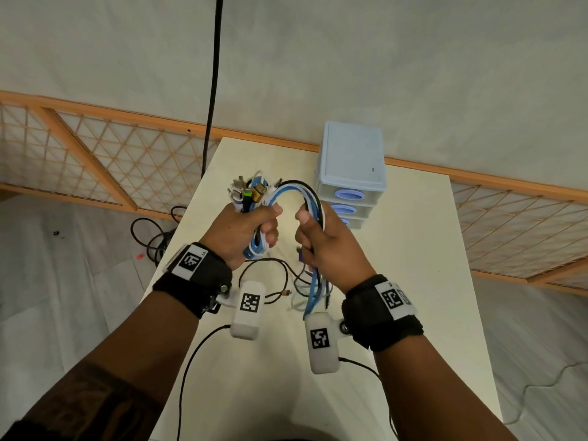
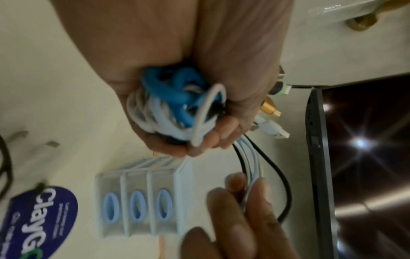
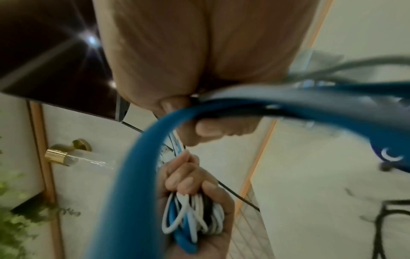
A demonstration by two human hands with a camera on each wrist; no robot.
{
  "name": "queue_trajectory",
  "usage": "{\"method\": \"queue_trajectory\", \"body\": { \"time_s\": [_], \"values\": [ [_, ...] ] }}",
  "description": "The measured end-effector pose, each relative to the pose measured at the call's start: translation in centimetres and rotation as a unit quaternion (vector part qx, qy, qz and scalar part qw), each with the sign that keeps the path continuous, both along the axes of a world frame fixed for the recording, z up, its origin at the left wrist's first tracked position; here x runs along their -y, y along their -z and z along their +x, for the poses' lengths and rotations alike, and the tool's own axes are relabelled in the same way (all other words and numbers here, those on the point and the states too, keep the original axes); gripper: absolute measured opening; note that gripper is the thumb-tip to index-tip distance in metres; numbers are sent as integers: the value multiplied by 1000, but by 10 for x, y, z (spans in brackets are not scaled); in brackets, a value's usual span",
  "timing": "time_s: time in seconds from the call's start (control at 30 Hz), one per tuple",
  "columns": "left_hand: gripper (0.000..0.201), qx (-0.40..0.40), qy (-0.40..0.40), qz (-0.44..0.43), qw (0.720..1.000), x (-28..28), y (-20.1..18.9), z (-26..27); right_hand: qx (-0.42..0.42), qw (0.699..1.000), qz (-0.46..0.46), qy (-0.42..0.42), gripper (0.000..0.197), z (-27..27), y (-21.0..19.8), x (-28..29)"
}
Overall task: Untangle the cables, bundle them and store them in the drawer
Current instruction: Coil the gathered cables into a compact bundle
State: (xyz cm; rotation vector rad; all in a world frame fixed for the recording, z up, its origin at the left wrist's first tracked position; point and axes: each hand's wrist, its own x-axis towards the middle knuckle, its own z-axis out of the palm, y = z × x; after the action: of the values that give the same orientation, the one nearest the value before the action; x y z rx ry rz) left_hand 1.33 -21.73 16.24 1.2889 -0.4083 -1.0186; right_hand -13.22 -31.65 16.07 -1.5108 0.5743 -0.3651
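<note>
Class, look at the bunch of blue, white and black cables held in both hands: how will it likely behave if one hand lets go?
The bunch of blue, white and black cables arches limply between the left hand and right hand, so it is probably floppy. The freed strands would likely sag. The loops folded in the left fist may spring loose.

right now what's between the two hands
An arch of blue, white and black cables spans from the left hand to the right hand; below it is open air. The head view shows this.

The drawer unit [image 1: 350, 167] stands just behind the right hand [image 1: 324, 246]; loose cables [image 1: 280, 281] lie on the table [image 1: 413, 281] below both hands.
</note>
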Motion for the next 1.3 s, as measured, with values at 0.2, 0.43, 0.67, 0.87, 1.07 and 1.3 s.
{"method": "queue_trajectory", "body": {
  "time_s": [0.2,0.43,0.67,0.87,1.07,1.3],
  "values": [
    [19,31,-51,31,998,2,-12,6,-38,993,81,-72,70,-9,9,0],
    [26,31,-68,57,996,6,-17,7,44,996,59,-51,37,-6,-1,14],
    [43,79,17,29,996,15,-18,-3,-34,998,-59,12,34,11,4,-11],
    [60,76,-5,45,996,20,-17,-21,-115,957,-267,6,17,18,-11,-6],
    [43,69,-81,69,992,27,-14,-31,-152,906,-390,-59,27,15,-21,-9],
    [15,138,-126,62,980,30,-18,-25,-94,957,-261,-87,47,5,-12,-2]
  ]
}}
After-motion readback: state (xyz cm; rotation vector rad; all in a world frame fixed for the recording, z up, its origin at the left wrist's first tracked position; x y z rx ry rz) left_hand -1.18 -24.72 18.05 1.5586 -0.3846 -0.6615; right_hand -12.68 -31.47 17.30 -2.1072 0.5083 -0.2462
